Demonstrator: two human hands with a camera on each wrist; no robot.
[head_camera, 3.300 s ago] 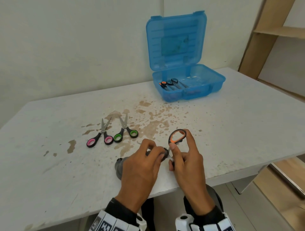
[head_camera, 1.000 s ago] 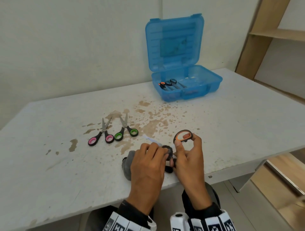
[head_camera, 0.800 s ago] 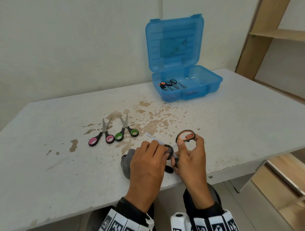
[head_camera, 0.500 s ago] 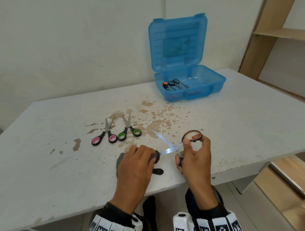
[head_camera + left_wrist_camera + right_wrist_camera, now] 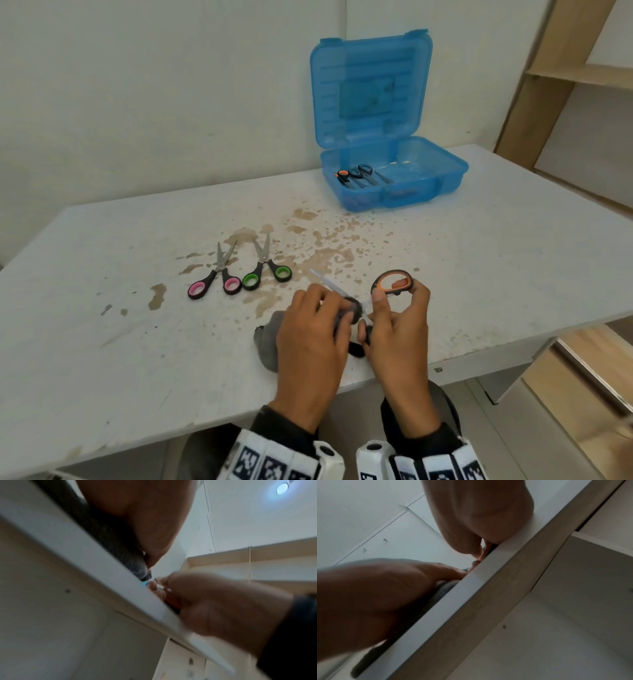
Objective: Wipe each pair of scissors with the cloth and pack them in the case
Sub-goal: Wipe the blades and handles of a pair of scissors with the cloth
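Observation:
Near the table's front edge my right hand holds orange-handled scissors by their raised handle loop, blades spread. My left hand grips a grey cloth bunched around one blade; the other blade tip pokes out past my fingers. In the left wrist view the grey cloth lies on the table edge under my palm. Pink-handled scissors and green-handled scissors lie on the table to the left. The open blue case at the back holds other scissors.
The white table carries brown stains around its middle. Its front edge runs just under both hands. A wooden shelf unit stands at the right, beside the table's right edge. A wall backs the table.
My left hand with the cloth slid back along the blade toward the pivot, closing up against my right hand. The blades stay spread, the handle loop held up.

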